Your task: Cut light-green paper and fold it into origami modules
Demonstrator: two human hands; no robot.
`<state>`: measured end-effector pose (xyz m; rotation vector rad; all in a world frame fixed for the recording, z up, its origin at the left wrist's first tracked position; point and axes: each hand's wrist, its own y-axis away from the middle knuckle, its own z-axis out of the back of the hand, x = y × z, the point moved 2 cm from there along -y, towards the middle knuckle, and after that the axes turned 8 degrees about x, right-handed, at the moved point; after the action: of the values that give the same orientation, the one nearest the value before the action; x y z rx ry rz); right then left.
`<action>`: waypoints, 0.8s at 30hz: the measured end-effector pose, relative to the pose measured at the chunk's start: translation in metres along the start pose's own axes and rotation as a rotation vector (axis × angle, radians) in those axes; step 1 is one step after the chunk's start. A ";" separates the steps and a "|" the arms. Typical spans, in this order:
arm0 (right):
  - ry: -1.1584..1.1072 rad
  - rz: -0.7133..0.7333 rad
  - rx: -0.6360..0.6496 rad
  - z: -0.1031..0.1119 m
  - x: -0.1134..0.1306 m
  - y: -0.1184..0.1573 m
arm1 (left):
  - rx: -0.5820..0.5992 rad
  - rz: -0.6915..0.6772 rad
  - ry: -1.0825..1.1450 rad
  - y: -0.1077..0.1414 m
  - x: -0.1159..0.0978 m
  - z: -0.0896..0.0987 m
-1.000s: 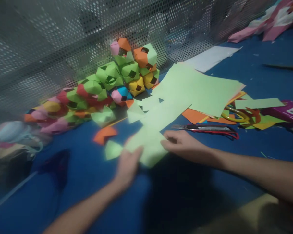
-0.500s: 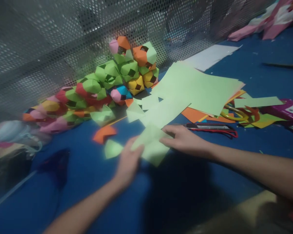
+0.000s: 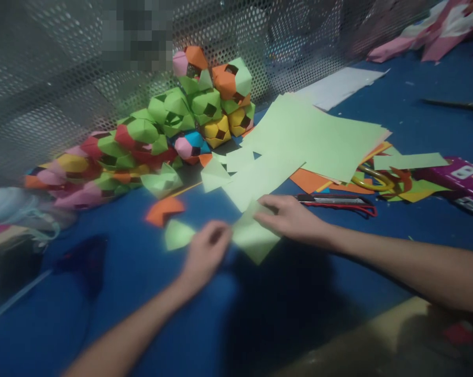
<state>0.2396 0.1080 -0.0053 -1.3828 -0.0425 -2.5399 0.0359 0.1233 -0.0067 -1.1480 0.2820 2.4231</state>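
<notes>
A small pale green paper square lies slanted over the blue surface, its near corner pointing toward me. My right hand pinches its upper right part between thumb and fingers. At the paper's left corner is my left hand, fingers curled together; blur hides whether they grip the corner. Left of that hand sit a folded light green piece and a folded orange piece. Larger light green sheets are stacked beyond my right hand, overlapping smaller cut pieces.
Folded paper balls are piled against a perforated metal screen. A box cutter lies beside yellow-handled scissors. At the right is a purple case; a white sheet lies at the back.
My left hand has drawn back from over the paper to its left corner, and its fingers have curled. My right hand still pinches the paper. The whole view has shifted slightly.
</notes>
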 end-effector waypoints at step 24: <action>0.796 0.764 0.235 -0.009 -0.003 0.021 | 0.074 -0.218 -0.302 -0.004 0.007 0.011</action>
<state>0.2386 0.0867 -0.0142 -0.1555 0.2667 -2.1202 0.0266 0.1333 -0.0055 -0.7254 0.1406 2.3285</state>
